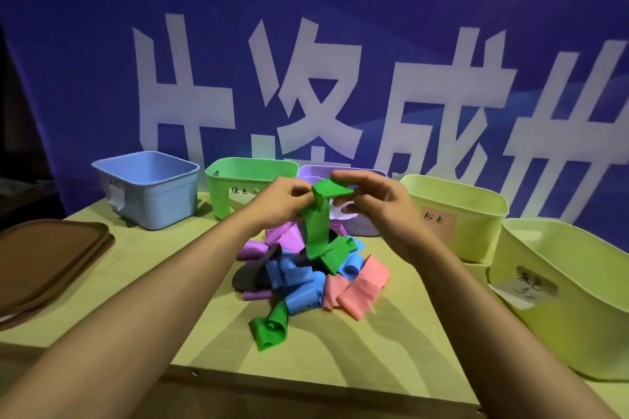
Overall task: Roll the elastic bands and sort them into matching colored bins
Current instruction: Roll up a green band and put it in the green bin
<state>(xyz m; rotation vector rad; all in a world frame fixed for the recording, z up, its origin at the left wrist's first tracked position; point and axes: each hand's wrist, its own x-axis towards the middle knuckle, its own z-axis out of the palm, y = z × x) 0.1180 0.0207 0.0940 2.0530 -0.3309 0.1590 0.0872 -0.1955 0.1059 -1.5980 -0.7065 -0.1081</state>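
Above the band pile (303,269), both hands' fingers (343,177) pinching green band (318,224), apparently folded, hanging down.

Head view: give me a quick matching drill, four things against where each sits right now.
Things:
1. green band
2. blue bin
3. brown lid
4. coiled green band

Places:
A. far left of the table
B. nearest the camera, in front of the pile
C. held up between both hands
D. left end of the bin row

Pairs: 1-C, 2-D, 3-A, 4-B
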